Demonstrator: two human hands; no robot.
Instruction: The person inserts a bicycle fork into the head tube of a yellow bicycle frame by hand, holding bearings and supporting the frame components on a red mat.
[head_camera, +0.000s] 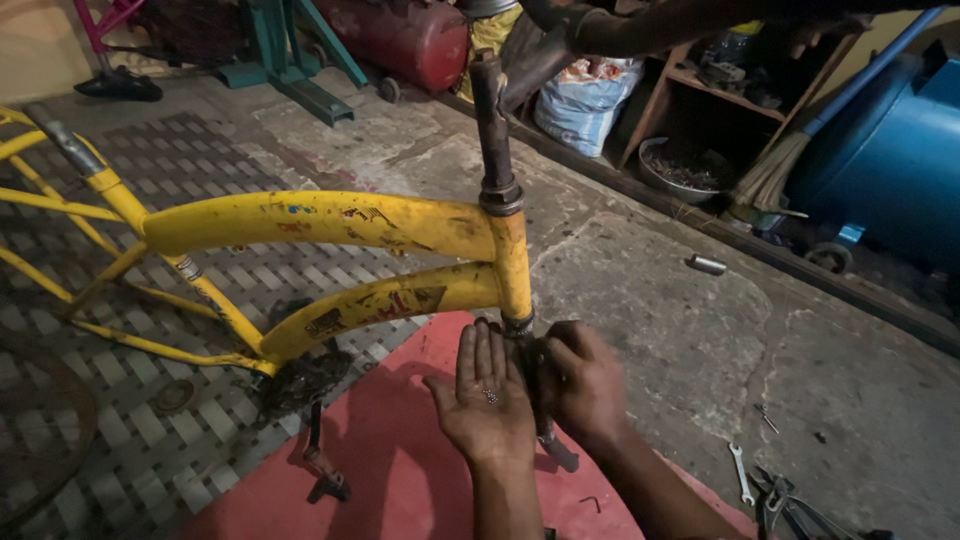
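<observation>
The left hand (487, 400) is lying palm up, fingers released & flat, carrying small steel balls (490, 396) in the palm. It is sitting just left of the yellow frame (330, 222)'s head tube (512, 265), whose long axis is running upright. The right hand (583, 385) is nearer, fingers clenching the dark fork part (540, 400) under the tube.

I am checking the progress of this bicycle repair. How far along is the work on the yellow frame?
Done: the yellow frame stands stripped, steerer tube bare.
In hand: the left hand cups small steel balls; the right hand works under the head tube.
Left: the balls are not fitted; a spanner lies unused.
</observation>
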